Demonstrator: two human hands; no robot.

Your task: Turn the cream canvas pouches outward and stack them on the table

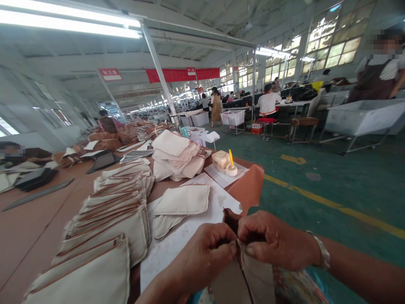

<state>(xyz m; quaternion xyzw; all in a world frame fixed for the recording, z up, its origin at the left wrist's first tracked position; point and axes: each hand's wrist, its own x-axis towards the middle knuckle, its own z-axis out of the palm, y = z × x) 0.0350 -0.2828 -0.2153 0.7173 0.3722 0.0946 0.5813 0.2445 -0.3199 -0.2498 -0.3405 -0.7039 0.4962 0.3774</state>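
As hands (205, 251) (278, 242) pinch panel (259, 274) edges, floor (335, 181) spreads beyond the table (41, 232)

both hands (207, 249) (276, 240) in close pinch

We see a matt, cloth-like folded piece (261, 272), similar matt stacked pieces (98, 272), smooth white paper (161, 253), a shiny metal bracelet (322, 252), a smooth brown table cover (249, 183), a cloudy plastic bin (360, 120) and a smooth, faintly glossy floor (341, 177).
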